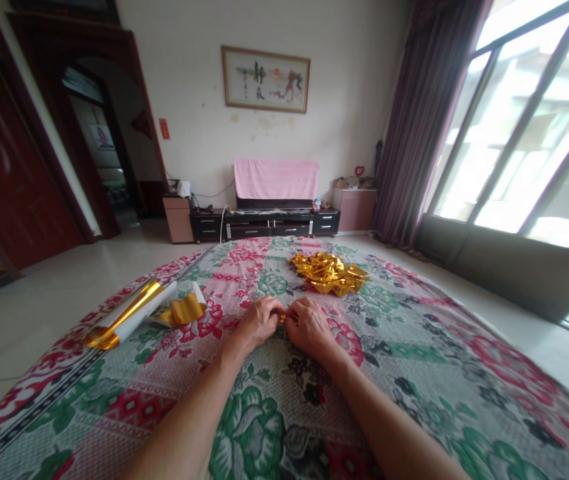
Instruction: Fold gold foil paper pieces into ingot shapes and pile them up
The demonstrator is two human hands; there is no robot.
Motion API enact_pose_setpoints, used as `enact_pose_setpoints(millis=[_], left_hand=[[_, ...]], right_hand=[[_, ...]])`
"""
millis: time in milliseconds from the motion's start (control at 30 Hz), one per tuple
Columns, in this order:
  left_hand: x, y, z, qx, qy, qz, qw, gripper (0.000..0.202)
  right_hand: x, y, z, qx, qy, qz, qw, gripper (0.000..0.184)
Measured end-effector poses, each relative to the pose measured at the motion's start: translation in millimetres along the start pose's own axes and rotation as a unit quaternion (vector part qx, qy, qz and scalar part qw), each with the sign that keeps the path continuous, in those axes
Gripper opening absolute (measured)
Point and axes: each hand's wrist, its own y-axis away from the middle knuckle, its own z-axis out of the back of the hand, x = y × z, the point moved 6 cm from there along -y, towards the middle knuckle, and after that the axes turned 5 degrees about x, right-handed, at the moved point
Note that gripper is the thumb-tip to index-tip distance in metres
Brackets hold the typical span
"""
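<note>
the left hand (263, 319) and right hand (309, 325), fingers curled, pinch a small gold foil piece (282, 319) between them, nearer than the spiky, crinkled gold pile (332, 273). left of that pile, a smooth, shiny roll (132, 313) lies on flowered, textured cloth (389, 393).

A broad surface, its frame hidden from view, is spread with a pale woven floral cloth (469, 383) patterned with red and green blooms, dark leaves and a black-and-white border band along its left side. Toward the far edge lies a heaped pile of crinkled, shiny gold foil pieces (332, 273). At left, a long gold-and-white roll of glossy sheeting (132, 317) lies at a slant, just beside a smaller curled gold sheet with white edging (183, 311).
</note>
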Motion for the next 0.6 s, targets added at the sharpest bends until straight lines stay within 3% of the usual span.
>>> enact_pose_setpoints(millis=[600], left_hand=[[-1.7, -0.9, -0.7, 0.001, 0.016, -0.013, 1.000, 0.018]], right_hand=[[-2.0, -1.3, 1.1, 0.006, -0.015, 0.012, 1.000, 0.018]])
